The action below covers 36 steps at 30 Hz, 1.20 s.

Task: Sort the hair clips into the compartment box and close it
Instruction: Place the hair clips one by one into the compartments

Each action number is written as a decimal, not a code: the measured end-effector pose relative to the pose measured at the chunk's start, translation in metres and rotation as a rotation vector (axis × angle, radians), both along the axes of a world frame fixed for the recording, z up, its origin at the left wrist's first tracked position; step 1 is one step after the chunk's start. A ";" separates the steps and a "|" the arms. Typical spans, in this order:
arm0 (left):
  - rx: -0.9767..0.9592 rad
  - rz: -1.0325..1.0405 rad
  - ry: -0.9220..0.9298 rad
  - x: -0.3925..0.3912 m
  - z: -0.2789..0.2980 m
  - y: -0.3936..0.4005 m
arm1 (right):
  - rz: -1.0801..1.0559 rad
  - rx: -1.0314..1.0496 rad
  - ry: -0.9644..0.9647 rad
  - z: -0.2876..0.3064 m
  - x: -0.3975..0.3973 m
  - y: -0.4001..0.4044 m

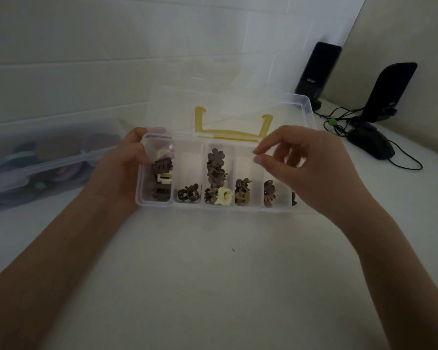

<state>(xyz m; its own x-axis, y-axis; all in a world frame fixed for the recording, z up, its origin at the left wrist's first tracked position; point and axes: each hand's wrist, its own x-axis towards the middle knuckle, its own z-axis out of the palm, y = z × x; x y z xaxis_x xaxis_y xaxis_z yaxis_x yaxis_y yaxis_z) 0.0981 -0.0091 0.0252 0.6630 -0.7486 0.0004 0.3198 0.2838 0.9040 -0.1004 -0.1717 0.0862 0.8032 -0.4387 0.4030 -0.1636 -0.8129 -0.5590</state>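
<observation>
A clear compartment box [187, 205] lies on the white table, its lid [228, 107] raised behind it with a yellow latch [232, 135]. Several small brown and cream hair clips [215, 170] sit in its compartments. My left hand [119, 170] grips the box's left end, fingers curled round the corner. My right hand [311, 168] hovers over the box's right side with loosely curled fingers, thumb and forefinger close together. I see nothing between them. The rightmost compartment is partly hidden by that hand.
A larger clear bin [36, 157] with dark and pastel items stands at the left. Two black speakers [316, 72] and a black mouse [372, 142] with cables sit at the back right. A wall runs behind the box.
</observation>
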 end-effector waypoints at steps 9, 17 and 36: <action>-0.006 0.015 -0.018 -0.002 0.002 -0.002 | 0.047 -0.566 0.208 -0.018 0.026 0.042; -0.016 0.063 -0.027 -0.001 0.003 -0.004 | -0.057 -0.668 0.310 -0.028 0.032 0.043; -0.041 0.221 -0.001 -0.012 0.003 -0.011 | -0.002 -0.598 0.133 -0.042 0.054 0.038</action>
<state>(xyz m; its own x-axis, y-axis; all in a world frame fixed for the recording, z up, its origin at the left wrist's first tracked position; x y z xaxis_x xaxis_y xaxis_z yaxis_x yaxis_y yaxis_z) 0.0862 -0.0203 0.0281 0.8108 -0.5846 0.0285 0.2452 0.3835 0.8904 -0.0467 -0.1333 0.0441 0.8629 -0.1694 0.4761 -0.2028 -0.9790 0.0192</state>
